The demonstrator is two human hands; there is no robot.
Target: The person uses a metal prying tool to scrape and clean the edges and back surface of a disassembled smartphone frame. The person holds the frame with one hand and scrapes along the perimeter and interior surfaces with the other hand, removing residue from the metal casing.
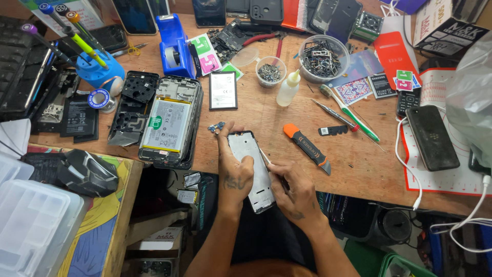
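Note:
My left hand (233, 166) grips an opened phone frame (252, 166) with a silvery inner plate, holding it over the front edge of the wooden workbench (353, 164). In my right hand (294, 191) is a thin pale tool (265, 157), and its tip touches the frame's right edge. A small blue circuit part (216, 126) lies on the bench just above my left hand.
An opened phone with its battery showing (169, 123) lies to the left, with a black back cover (134, 105) beside it. An orange-and-black pry tool (307, 147), screwdrivers (348, 117), a squeeze bottle (288, 88), two tubs of small parts (322, 57), a blue tape dispenser (174, 47) and a black phone (432, 137) surround the work.

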